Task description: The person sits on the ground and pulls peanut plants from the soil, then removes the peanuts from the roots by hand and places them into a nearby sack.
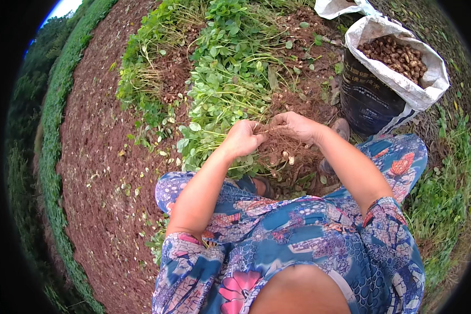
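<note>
My left hand [244, 138] is closed on the root end of an uprooted peanut plant, whose leafy green stems [219, 98] lie to the left. Close beside it on the right, my right hand [297, 126] has its fingers in the same tangle of roots; whether it grips a pod is hidden. Brown roots with soil and a few peanut pods [288, 157] hang just below both hands. At the upper right stands a dark woven sack with a white rolled rim [428, 103], and harvested peanuts [396, 59] fill its mouth.
A second white sack [335, 8] is partly in view at the top right. More uprooted peanut plants [141, 70] lie in rows ahead on reddish soil [102, 145]. My shoes [340, 128] are near the dark sack. Green growth [443, 204] borders the right side.
</note>
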The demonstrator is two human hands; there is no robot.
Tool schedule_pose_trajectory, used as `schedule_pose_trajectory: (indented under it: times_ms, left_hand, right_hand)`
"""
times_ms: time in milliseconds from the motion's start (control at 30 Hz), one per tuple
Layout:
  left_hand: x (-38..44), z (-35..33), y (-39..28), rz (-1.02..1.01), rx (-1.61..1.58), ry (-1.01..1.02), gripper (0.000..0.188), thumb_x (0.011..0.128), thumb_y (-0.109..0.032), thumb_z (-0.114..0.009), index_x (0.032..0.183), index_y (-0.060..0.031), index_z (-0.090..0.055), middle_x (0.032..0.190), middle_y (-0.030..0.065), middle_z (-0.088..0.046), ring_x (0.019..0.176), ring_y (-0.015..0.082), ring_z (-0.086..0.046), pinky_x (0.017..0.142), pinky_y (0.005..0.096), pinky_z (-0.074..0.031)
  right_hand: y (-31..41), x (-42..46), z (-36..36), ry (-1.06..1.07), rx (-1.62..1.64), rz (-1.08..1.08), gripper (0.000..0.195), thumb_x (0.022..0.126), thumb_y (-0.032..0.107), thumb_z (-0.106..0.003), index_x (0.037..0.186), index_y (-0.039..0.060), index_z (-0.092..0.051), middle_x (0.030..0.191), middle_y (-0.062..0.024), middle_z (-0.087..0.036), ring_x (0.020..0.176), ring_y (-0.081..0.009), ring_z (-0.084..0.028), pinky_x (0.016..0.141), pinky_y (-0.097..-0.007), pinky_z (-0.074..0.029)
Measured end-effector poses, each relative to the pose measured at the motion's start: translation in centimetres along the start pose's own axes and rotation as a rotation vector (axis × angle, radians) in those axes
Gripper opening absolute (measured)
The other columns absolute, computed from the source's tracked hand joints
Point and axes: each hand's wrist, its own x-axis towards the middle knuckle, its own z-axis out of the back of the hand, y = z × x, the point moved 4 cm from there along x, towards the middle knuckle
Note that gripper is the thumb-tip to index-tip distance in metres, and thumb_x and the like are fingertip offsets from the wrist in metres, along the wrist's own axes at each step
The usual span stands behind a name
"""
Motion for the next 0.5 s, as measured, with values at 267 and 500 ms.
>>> schedule_pose_trajectory:
  times_ms: [267, 500]
  left_hand:
    - [0.9, 0.0, 2.3, 0.065, -0.193, -0.169, 0.027, 0.077, -0.021, -0.061, 0.093, 0.0001, -0.068, 0.073, 0.0122, -0.067, 0.067, 0.0168, -0.062, 0.066, 0.0316, -0.049]
    - [-1.4, 4.6, -3.7, -0.056, -0.443, -0.129, 0.036, 0.085, -0.024, -0.063, 0.111, 0.0008, -0.061, 0.102, 0.0066, -0.066, 0.091, 0.0130, -0.060, 0.086, 0.0275, -0.046]
  right_hand:
    - [2.1, 0.0, 2.5, -0.648, -0.724, 0.054, 0.014, 0.085, 0.013, -0.058, 0.091, 0.0002, -0.057, 0.087, -0.0214, -0.060, 0.082, -0.0353, -0.059, 0.069, -0.0414, -0.048]
    - [1.7, -7.4, 8.6, -0.505, 0.699, 0.247, 0.018, 0.094, 0.011, -0.041, 0.109, 0.0044, -0.050, 0.080, -0.0011, -0.052, 0.066, -0.0101, -0.048, 0.057, -0.0231, -0.045]
